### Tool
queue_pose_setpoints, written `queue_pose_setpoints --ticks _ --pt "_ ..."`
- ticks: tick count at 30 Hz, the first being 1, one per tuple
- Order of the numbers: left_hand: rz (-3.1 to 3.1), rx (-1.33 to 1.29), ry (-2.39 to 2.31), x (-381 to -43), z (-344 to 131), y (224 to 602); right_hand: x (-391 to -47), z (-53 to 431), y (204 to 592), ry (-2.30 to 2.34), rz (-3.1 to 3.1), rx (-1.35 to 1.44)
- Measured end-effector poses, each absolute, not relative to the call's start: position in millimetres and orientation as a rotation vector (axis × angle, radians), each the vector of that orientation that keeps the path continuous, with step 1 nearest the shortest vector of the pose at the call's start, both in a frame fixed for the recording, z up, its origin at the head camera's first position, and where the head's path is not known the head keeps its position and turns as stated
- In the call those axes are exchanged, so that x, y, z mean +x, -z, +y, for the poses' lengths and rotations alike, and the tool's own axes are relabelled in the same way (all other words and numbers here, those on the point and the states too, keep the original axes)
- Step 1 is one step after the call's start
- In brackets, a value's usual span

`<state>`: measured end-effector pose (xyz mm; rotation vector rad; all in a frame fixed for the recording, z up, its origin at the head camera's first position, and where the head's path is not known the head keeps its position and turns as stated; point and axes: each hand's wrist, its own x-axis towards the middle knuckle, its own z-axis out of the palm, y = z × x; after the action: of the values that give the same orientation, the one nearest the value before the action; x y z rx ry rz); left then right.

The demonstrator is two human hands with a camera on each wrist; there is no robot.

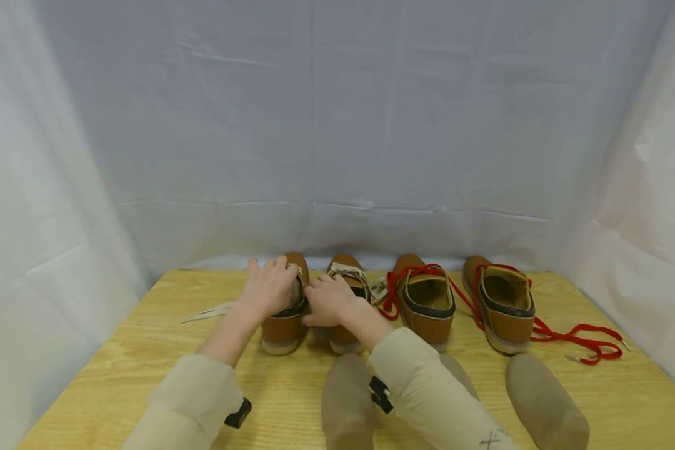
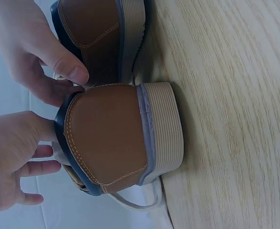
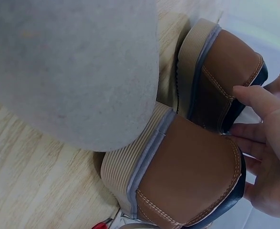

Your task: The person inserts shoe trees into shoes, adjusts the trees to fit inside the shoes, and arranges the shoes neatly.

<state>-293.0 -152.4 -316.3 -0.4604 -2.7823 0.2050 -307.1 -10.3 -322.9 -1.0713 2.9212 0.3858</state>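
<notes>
In the head view, we judged the handling of the white-laced pair to be under way and unfinished: the leftmost shoe (image 1: 281, 331) stood upright on the table (image 1: 107, 375), a white lace (image 1: 220, 309) trailed loose to its left, and the second shoe (image 1: 345, 340) stood just to its right. Farther right of the leftmost shoe stood the third shoe (image 1: 427, 328) and the fourth shoe (image 1: 509, 328), their red laces (image 1: 392, 287) hanging loose; we could make out no finished bow on any of the four. Rounded grey pieces (image 1: 347, 400) lay on the near side, right of the leftmost shoe. We saw the left hand (image 1: 267, 284) over that shoe's opening, its fingers apart, and the right hand (image 1: 332, 300) between it and the second shoe. In the left wrist view, one digit of the left hand reached behind the leftmost shoe's collar while the other fingers spread loosely, not clamped on anything we could see. In the right wrist view, the right hand's thumb stood apart from its fingers, which reached to the second shoe's collar; whether their hidden tips touched a lace, we could not tell.
</notes>
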Motion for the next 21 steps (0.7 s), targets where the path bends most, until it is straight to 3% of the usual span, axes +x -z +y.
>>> queue_pose_setpoints --ticks 21 --pt "-2.815 -0.389 -0.243 -296.6 -149.4 319.1 -306.6 -10.2 323.2 -0.414 2.938 -1.070"
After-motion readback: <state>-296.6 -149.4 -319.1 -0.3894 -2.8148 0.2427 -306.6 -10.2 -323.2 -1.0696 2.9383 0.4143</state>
